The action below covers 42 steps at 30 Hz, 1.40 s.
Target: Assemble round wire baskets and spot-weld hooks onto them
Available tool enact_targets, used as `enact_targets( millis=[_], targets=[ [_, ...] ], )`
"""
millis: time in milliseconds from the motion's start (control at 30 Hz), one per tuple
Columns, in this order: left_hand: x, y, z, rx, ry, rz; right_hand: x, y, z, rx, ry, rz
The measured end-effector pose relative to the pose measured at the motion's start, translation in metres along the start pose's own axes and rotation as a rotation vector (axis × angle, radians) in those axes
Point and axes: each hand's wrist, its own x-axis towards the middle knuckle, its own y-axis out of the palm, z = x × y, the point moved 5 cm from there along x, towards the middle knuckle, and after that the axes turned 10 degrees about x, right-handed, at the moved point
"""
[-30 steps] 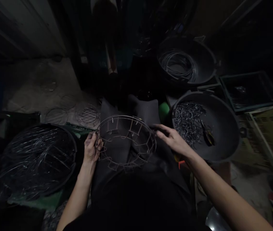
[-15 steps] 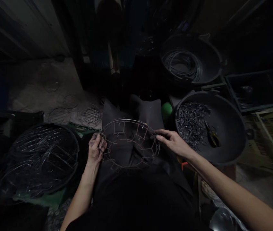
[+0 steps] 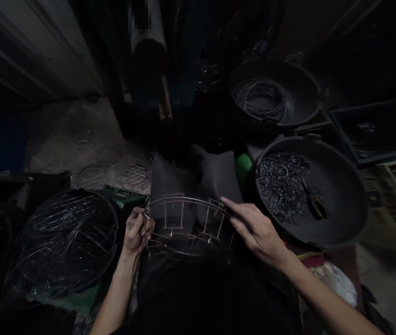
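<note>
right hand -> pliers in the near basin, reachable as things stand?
Probably yes. The right hand rests on the wire frame's rim, right beside the basin. The pliers lie uncovered next to the wire clips, with nothing between. It would have to let go of the frame first.

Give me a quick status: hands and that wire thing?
Left hand pinching round rusty wire frame at its left rim. Right hand on its right rim, fingers spread. Nothing between them.
</note>
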Motion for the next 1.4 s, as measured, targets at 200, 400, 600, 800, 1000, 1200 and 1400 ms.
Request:
enact_targets(
  millis=[200, 400, 600, 800, 1000, 1200, 1400],
  targets=[
    [0.000, 0.002, 0.003, 0.011, -0.009, -0.010, 0.016, 0.004, -0.010, 0.155, 0.183, -0.038],
    [-0.002, 0.003, 0.001, 0.047, 0.015, -0.018, 0.020, 0.008, -0.015, 0.197, 0.326, -0.037],
    [0.000, 0.004, 0.005, 0.054, -0.022, -0.049, 0.027, 0.005, -0.023, 0.448, 0.462, 0.079],
    [0.029, 0.015, -0.003, 0.113, -0.083, -0.044, 0.062, 0.000, -0.041, 0.666, 0.491, 0.193],
    [0.076, 0.034, -0.013, 0.113, -0.143, -0.045, 0.119, -0.006, -0.084, 0.613, 0.405, 0.114],
    [0.091, 0.033, 0.019, 0.112, -0.181, -0.152, 0.114, -0.001, -0.123, 0.259, 0.216, -0.037],
    [0.092, 0.031, 0.024, 0.120, -0.174, -0.169, 0.069, 0.006, -0.136, 0.307, 0.228, -0.086]
  ],
)
